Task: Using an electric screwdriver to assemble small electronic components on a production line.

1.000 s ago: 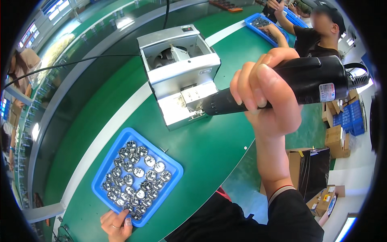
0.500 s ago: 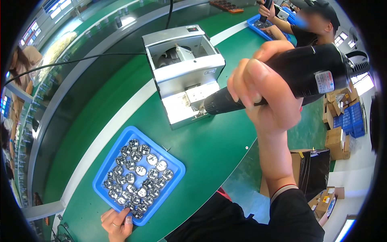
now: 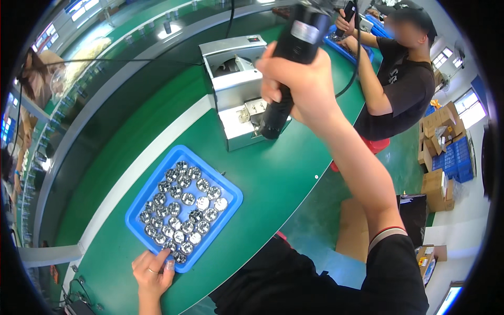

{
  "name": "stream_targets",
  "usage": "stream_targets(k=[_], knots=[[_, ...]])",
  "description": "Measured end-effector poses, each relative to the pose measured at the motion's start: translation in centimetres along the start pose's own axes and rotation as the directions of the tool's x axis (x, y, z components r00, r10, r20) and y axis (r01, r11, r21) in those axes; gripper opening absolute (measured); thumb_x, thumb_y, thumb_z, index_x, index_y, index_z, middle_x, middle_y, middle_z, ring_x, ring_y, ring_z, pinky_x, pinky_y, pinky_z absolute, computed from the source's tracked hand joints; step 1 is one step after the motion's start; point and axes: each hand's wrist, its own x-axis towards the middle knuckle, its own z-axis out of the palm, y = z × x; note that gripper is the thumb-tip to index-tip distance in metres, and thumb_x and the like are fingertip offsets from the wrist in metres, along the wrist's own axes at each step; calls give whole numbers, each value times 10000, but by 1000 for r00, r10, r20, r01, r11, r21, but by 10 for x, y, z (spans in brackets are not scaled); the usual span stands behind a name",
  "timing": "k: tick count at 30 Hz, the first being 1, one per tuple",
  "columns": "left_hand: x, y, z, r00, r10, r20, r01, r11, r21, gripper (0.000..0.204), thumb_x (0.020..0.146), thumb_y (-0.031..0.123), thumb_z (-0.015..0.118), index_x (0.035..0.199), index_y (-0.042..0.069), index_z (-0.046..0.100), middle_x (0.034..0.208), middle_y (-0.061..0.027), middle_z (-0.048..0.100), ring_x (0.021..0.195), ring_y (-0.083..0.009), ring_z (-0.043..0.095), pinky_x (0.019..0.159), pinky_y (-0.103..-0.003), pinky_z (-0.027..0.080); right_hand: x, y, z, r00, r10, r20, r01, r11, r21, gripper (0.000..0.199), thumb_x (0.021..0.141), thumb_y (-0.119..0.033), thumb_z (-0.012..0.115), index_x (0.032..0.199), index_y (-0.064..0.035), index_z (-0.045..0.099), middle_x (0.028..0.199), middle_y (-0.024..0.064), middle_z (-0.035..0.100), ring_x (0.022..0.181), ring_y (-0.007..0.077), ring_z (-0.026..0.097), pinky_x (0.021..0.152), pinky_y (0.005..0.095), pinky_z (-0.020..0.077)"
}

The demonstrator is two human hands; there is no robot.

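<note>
Right hand [image 3: 300,79] clenched round black power screwdriver [image 3: 301,43], long axis slanting far-right to near-left, tip by silver machine [image 3: 236,80]. Blue tray [image 3: 217,230] of round parts [image 3: 188,198] lies near-left of it on green surface [image 3: 275,181]. Left hand [image 3: 153,271] nearer, at tray's near corner; pinching or merely touching, cannot tell.

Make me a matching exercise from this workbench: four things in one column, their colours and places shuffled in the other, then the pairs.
1. Handheld tool
2. Tray
3. Tabletop
4. Machine

A. Green, under the tray
B. Silver, standing beyond the tray
C. Black, held in the right grip
D. Blue, holding round parts, left grip at its near edge

Pairs: 1-C, 2-D, 3-A, 4-B
</note>
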Motion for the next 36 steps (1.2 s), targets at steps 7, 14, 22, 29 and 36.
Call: stream_targets(k=[7,14,22,29,36], knots=[[5,7,-10,999,-11,32,10,1000,12,241,730,60,691,966,10,707,633,-66,510,562,-234,489,523,-364,390,-28,-4,-9,994,84,-72,-58,951,305,34,883,-69,596,909,-66,575,614,-26,405,504,103,400,539,299,361],[5,7,-10,999,2,50,-3,1000,21,263,725,87,699,978,18,708,674,-81,543,581,-248,499,530,-376,408,-26,-24,-10,968,-232,-100,246,954,169,68,890,-52,580,941,-8,581,637,25,450,517,140,445,566,325,401],[2,5,-7,999,6,50,-7,1000,22,241,743,100,670,968,24,708,687,-87,558,588,-259,508,556,-378,414,-16,-14,-15,914,-406,19,404,903,-143,85,901,-42,522,950,23,547,639,57,469,493,155,446,544,339,413],[3,-1,-5,998,37,49,-37,999,7,195,794,105,642,956,13,703,676,-93,559,578,-260,521,556,-371,416,-10,-9,-18,935,-353,19,353,930,-101,80,881,-39,531,938,18,528,614,66,464,475,162,452,522,347,426],[5,0,-8,997,20,73,-22,1000,14,193,813,118,631,950,4,705,700,-108,582,602,-274,550,570,-369,439,-8,-8,-14,949,-315,-17,314,947,-64,92,877,-35,544,933,38,543,616,79,487,479,161,457,527,346,424]])
